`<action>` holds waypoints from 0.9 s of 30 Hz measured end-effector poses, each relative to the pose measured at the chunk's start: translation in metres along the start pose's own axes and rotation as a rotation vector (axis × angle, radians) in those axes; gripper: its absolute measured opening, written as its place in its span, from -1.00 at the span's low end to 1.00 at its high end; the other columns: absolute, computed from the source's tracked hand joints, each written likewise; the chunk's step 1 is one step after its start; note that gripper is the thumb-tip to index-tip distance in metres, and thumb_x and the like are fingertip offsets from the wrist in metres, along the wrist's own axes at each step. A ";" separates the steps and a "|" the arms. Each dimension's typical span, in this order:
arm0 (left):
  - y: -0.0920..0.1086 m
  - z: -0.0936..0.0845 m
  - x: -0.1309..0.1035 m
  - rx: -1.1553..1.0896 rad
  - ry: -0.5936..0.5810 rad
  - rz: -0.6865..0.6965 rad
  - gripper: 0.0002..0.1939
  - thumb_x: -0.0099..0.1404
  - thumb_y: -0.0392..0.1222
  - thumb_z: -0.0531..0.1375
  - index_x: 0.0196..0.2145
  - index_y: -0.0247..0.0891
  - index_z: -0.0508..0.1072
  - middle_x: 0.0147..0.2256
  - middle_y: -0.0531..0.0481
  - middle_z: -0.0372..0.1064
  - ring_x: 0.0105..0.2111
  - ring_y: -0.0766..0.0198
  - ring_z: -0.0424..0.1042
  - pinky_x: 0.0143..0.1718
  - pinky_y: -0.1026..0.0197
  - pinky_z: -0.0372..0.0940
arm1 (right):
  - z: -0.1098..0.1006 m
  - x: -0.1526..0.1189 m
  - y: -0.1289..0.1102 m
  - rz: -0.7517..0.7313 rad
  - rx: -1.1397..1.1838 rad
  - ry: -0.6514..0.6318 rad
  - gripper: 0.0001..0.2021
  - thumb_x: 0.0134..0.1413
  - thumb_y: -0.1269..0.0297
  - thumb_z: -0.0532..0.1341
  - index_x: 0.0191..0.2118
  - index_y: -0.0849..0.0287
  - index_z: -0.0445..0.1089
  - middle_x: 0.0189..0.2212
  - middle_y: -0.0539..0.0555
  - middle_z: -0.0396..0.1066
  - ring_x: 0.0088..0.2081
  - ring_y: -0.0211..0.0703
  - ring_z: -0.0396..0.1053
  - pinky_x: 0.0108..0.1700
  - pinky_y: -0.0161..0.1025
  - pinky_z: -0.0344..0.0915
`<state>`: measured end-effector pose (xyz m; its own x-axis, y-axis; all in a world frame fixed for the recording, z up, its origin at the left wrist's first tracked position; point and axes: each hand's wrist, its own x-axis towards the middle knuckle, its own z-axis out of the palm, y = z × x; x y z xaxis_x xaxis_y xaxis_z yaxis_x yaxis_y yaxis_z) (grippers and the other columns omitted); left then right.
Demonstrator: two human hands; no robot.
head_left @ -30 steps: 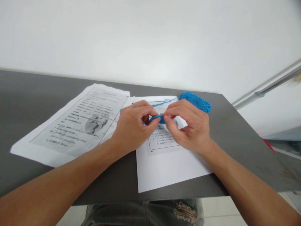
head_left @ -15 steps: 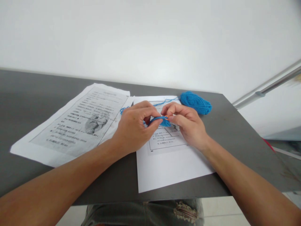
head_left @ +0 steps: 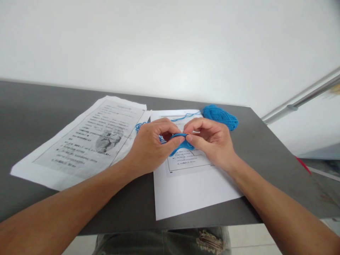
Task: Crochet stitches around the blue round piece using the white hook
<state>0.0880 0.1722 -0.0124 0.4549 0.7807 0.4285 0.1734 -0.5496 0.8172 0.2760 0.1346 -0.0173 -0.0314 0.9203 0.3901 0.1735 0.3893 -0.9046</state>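
A small piece of blue yarn work (head_left: 189,145) hangs between my two hands, above a printed sheet. My left hand (head_left: 156,143) pinches its left part between thumb and fingers. On the other side, my right hand (head_left: 212,140) pinches the right end, where a bit of something orange (head_left: 187,134) shows at the fingertips; most of it is hidden. Loose blue strands (head_left: 186,116) run behind my hands toward a blue yarn ball (head_left: 220,117) at the back right.
Printed sheets (head_left: 87,134) with a picture lie on the left of the dark table (head_left: 47,94). Another sheet (head_left: 191,194) lies beneath my hands. A white wall (head_left: 164,46) stands behind, and a metal rail (head_left: 316,94) is at the right.
My right hand has closed in on my left, its fingers now over the yarn work's right end. More of the blue piece shows below my fingertips, and less of the orange.
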 end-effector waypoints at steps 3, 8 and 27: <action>0.001 0.000 -0.001 -0.118 -0.035 -0.094 -0.91 0.25 -0.26 0.31 -0.41 -0.28 0.58 -0.45 0.06 0.51 -0.44 0.35 0.41 -0.37 0.26 0.29 | 0.000 0.000 -0.001 0.000 -0.018 0.026 -0.94 0.00 0.36 0.38 -0.41 0.15 0.50 -0.46 0.00 0.46 -0.40 -0.24 0.38 -0.39 -0.27 0.29; 0.002 0.001 -0.001 -0.221 -0.057 -0.209 -0.94 0.19 -0.25 0.31 -0.40 -0.29 0.58 -0.50 0.09 0.48 -0.51 0.37 0.35 -0.47 0.30 0.26 | 0.001 0.000 -0.003 -0.015 -0.015 0.066 -0.95 -0.01 0.37 0.37 -0.43 0.16 0.50 -0.48 0.00 0.46 -0.42 -0.25 0.36 -0.44 -0.30 0.27; 0.000 0.002 -0.002 -0.242 -0.086 -0.243 -0.86 0.26 -0.19 0.28 -0.40 -0.29 0.59 -0.49 0.06 0.50 -0.50 0.37 0.35 -0.47 0.32 0.26 | 0.001 0.001 -0.010 0.132 0.050 0.057 -0.98 -0.10 0.38 0.31 -0.46 0.19 0.48 -0.62 -0.08 0.33 -0.58 -0.34 0.21 -0.54 -0.34 0.16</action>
<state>0.0885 0.1702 -0.0141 0.4990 0.8466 0.1850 0.0786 -0.2568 0.9633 0.2733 0.1316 -0.0082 0.0446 0.9603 0.2754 0.1235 0.2682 -0.9554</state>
